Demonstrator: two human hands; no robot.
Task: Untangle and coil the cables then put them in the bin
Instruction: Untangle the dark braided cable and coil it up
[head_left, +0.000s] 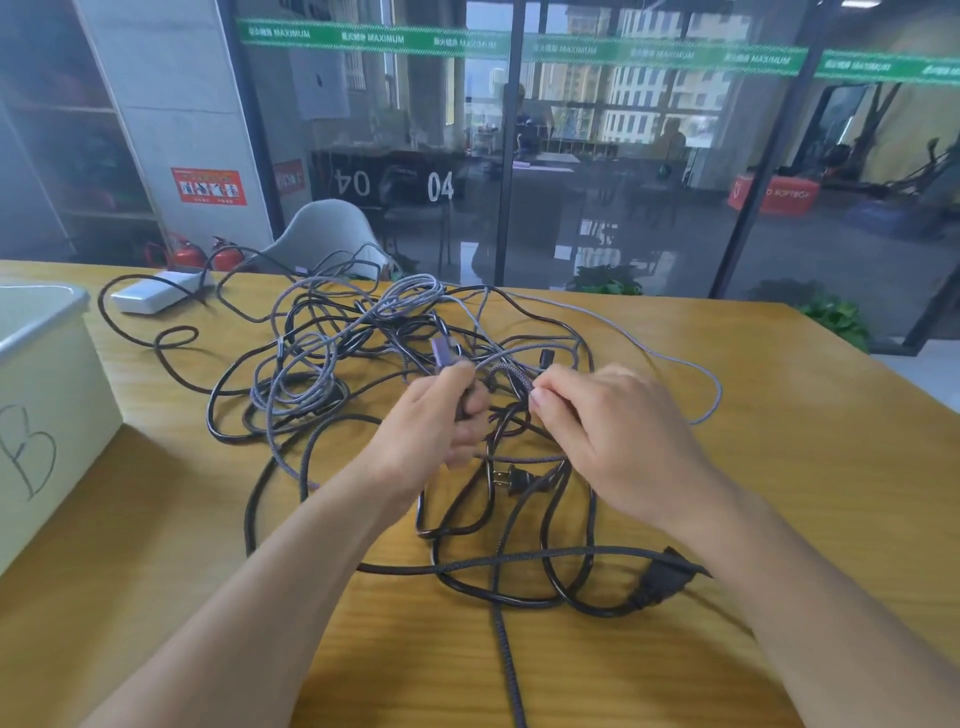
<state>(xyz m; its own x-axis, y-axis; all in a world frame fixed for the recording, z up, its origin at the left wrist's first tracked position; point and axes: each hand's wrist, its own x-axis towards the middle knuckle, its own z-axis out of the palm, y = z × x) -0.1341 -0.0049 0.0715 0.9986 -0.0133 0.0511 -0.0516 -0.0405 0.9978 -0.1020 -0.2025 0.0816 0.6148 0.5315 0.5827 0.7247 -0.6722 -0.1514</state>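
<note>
- Nearest you, a thick braided cable (506, 654) runs off the front edge of the wooden surface (779, 415).
- Just beyond it, a black connector (662, 577) lies under your right forearm, and a two-prong plug (511, 479) sits between your wrists.
- Your left hand (431, 431) is curled round a grey braided cable (291, 384), with its purple-grey plug (444, 353) sticking up just above your fingers.
- Your right hand (613, 431) pinches the same grey cable at its fingertips, close beside your left hand.
- Both hands hover over the middle of the tangle (363, 364), where black and grey cables cross and loop over one another, uncoiled.
- To your left, the pale bin (41, 415), marked with a hand-drawn "B", stands at the surface edge, apart from the tangle.
- Farther back on the left, a white adapter (156, 293) lies with a black cable looping round it.
- Beyond the surface stand a grey chair (327, 234) and a glass wall (623, 156).
</note>
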